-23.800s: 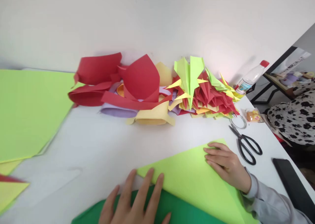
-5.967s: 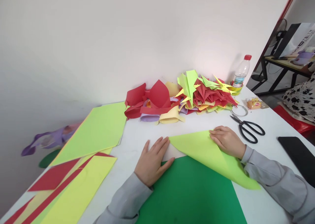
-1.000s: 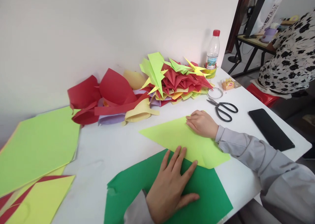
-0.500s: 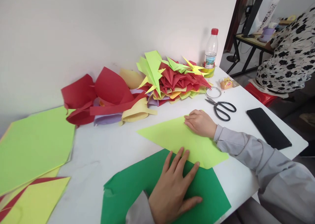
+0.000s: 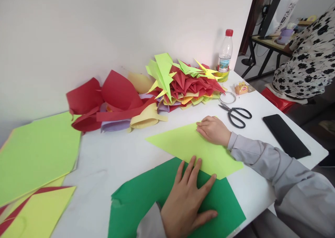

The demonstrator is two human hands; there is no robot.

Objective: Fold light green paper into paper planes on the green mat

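A light green paper sheet (image 5: 191,145), folded into a triangle, lies on the white table (image 5: 115,158) over a dark green sheet (image 5: 146,203). My left hand (image 5: 190,199) rests flat with spread fingers on the dark green sheet, its fingertips at the folded edge of the light green paper. My right hand (image 5: 214,130) lies fingers down on the far right corner of the triangle and presses it to the table.
Folded paper planes (image 5: 188,81) and curled red, yellow and purple scraps (image 5: 112,104) are heaped against the wall. Scissors (image 5: 237,113), a tape ring (image 5: 227,98), a bottle (image 5: 225,53) and a black phone (image 5: 286,135) lie at the right. Loose sheets (image 5: 34,158) cover the left. A person in a flowered top (image 5: 306,63) sits beyond the table.
My left hand has slid slightly right along the folded edge. The right hand stays on the triangle's corner. The view has barely shifted.
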